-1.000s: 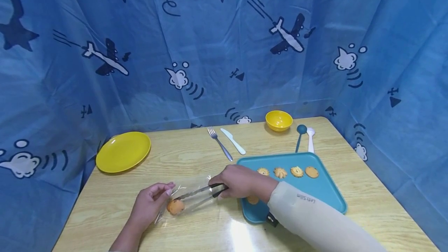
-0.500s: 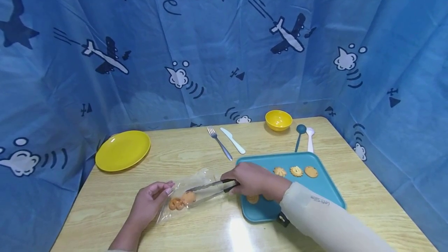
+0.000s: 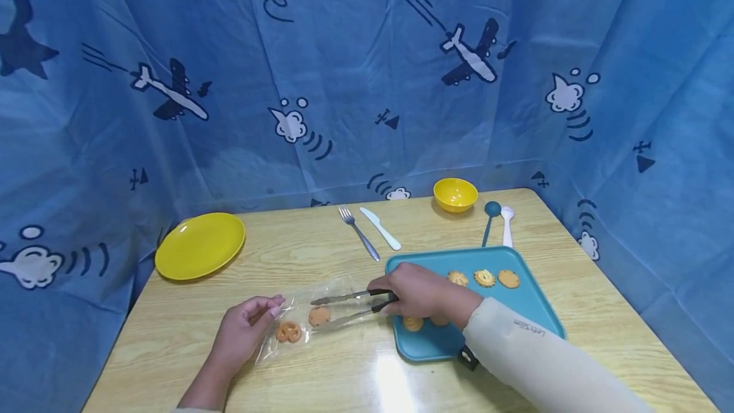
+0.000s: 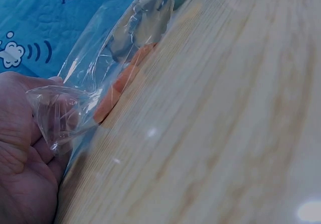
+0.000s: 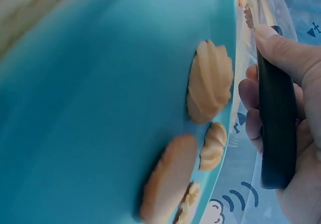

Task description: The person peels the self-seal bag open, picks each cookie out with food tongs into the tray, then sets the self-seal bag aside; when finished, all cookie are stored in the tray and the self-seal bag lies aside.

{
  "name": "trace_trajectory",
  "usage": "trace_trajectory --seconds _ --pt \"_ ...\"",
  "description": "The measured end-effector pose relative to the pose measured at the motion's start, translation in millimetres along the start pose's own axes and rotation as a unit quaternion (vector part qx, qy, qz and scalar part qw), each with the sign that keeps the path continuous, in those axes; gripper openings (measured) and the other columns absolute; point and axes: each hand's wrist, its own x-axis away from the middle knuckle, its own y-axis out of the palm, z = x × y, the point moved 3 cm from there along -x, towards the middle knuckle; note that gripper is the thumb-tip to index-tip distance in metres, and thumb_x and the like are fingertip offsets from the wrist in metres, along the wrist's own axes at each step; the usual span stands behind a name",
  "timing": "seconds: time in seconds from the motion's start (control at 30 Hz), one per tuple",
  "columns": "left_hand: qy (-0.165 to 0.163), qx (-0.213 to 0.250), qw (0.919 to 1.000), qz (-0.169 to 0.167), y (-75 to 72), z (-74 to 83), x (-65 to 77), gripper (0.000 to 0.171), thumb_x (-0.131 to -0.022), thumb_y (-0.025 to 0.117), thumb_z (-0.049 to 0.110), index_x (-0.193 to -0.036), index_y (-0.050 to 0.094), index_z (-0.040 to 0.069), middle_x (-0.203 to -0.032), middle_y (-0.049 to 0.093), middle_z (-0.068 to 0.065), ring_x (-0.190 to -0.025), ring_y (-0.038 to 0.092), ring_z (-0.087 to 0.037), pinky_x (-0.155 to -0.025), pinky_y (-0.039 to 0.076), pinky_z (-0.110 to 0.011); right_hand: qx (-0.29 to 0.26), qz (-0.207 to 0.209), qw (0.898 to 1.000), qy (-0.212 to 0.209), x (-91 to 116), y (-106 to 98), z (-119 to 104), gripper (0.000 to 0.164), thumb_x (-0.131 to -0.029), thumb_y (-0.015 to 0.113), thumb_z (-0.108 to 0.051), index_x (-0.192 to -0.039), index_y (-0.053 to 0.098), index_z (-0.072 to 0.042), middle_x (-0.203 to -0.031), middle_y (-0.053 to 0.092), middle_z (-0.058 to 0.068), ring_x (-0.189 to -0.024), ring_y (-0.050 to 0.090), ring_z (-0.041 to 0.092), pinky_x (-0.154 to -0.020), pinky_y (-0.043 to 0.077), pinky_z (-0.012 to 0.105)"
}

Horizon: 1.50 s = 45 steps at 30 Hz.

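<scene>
My left hand (image 3: 248,330) pinches the closed end of a clear plastic bag (image 3: 338,285) lying on the table. Inside the bag are a pretzel-shaped cookie (image 3: 288,332) and a round speckled cookie (image 3: 319,316), flat and apart. My right hand (image 3: 421,292) grips metal tongs by their black handles (image 5: 277,118). The arms of the tongs (image 3: 344,298) reach into the bag and stand spread, with the round cookie near their tips. In the left wrist view, the bag (image 4: 90,73) bunches at the fingers, and the cookies (image 4: 123,81) show edge-on.
A teal tray (image 3: 539,301) with several cookies (image 3: 508,279) lies under my right forearm. Behind are a fork (image 3: 359,233), a knife (image 3: 381,228), a yellow bowl (image 3: 455,195) and two spoons (image 3: 491,210). A yellow plate (image 3: 201,246) stands at the left.
The tongs and my right hand have drawn back to the right. The round cookie has moved right, off the pretzel-shaped one, and the tongs have spread and let it go. My left hand stays put.
</scene>
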Motion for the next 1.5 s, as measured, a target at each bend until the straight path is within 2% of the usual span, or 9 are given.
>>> trace_trajectory --seconds 0.1,0.3,0.5,0.57,0.73,0.83,0.97,1.13,1.5 --pt "0.001 -0.001 1.0000 0.001 0.0 -0.6 -0.1 0.020 -0.097 0.072 0.029 -0.102 0.071 0.010 -0.127 0.073 -0.001 -0.119 0.064 0.001 -0.100 0.045 -0.006 -0.001 -0.002 1.000 0.000 -2.0 1.6 -1.6 0.048 -0.093 0.077 -0.035 -0.137 0.065 -0.024 -0.093 0.073 -0.012 -0.067 0.054 0.000 -0.072 0.054 0.022" --pt "-0.002 0.003 1.0000 0.003 -1.0 -1.0 -0.3 0.020 -0.096 0.073 0.030 -0.100 0.071 0.011 -0.127 0.073 -0.001 -0.118 0.065 0.002 -0.100 0.045 -0.006 -0.015 0.008 1.000 0.006 3.3 -2.2 -2.2 0.047 -0.093 0.076 -0.035 -0.137 0.065 -0.022 -0.104 0.075 -0.009 -0.075 0.059 0.001 -0.079 0.057 0.026" --pt "-0.001 0.007 1.0000 -0.003 -0.5 -1.7 -0.5 0.021 -0.096 0.072 0.031 -0.101 0.070 0.010 -0.127 0.073 -0.001 -0.120 0.064 0.001 -0.100 0.046 -0.007 -0.018 0.020 0.999 0.026 24.2 -13.4 4.8 0.048 -0.094 0.075 -0.037 -0.137 0.065 -0.020 -0.083 0.065 -0.013 -0.064 0.049 0.003 -0.061 0.046 0.025" --pt "-0.002 0.007 1.0000 -0.005 0.4 -2.0 -0.6 0.020 -0.097 0.072 0.030 -0.101 0.071 0.010 -0.127 0.073 -0.001 -0.120 0.064 0.000 -0.101 0.046 -0.007 -0.015 0.025 0.999 0.037 36.4 -18.2 8.9 0.047 -0.093 0.075 -0.037 -0.136 0.065 -0.019 -0.083 0.066 -0.013 -0.064 0.050 0.002 -0.061 0.046 0.024" --pt "-0.006 -0.004 1.0000 -0.003 1.3 -1.6 -0.5 0.019 -0.097 0.072 0.031 -0.101 0.071 0.012 -0.127 0.073 0.001 -0.119 0.064 0.000 -0.100 0.045 -0.006 -0.022 0.054 0.996 0.067 79.2 -29.0 25.5 0.048 -0.093 0.077 -0.033 -0.137 0.065 -0.018 -0.110 0.076 -0.003 -0.070 0.055 -0.002 -0.063 0.049 0.021" --pt "-0.004 0.001 1.0000 -0.001 0.9 -0.7 -0.8 0.021 -0.097 0.072 0.032 -0.101 0.071 0.012 -0.127 0.073 0.000 -0.119 0.065 0.000 -0.100 0.046 -0.007 -0.025 0.075 0.993 0.087 110.4 -32.9 37.8 0.049 -0.092 0.078 -0.033 -0.136 0.065 -0.018 -0.104 0.076 -0.005 -0.064 0.050 -0.003 -0.057 0.043 0.019" --pt "0.005 0.011 0.9999 0.000 -0.1 -1.7 -1.2 0.024 -0.096 0.073 0.033 -0.101 0.071 0.010 -0.127 0.073 -0.002 -0.117 0.065 0.000 -0.100 0.048 -0.008 -0.030 0.082 0.989 0.119 151.8 -34.2 52.3 0.048 -0.091 0.078 -0.034 -0.135 0.065 -0.017 -0.075 0.061 -0.016 -0.059 0.044 -0.003 -0.053 0.039 0.018" --pt "0.011 0.009 0.9999 0.002 -1.6 -2.4 -0.2 0.023 -0.096 0.073 0.033 -0.101 0.071 0.011 -0.127 0.073 -0.002 -0.116 0.065 0.001 -0.099 0.047 -0.008 -0.037 0.084 0.983 0.159 195.3 -34.1 65.6 0.047 -0.091 0.077 -0.036 -0.133 0.067 -0.018 -0.066 0.049 -0.020 -0.059 0.044 -0.003 -0.055 0.038 0.018" --pt "0.013 0.010 0.9999 0.000 -0.9 2.5 1.8 0.021 -0.096 0.073 0.029 -0.102 0.071 0.009 -0.127 0.073 -0.006 -0.120 0.066 -0.005 -0.100 0.047 -0.008 -0.037 0.095 0.977 0.187 243.8 -29.7 82.9 0.047 -0.090 0.078 -0.037 -0.129 0.069 -0.014 -0.063 0.043 -0.020 -0.057 0.040 -0.005 -0.056 0.034 0.018"
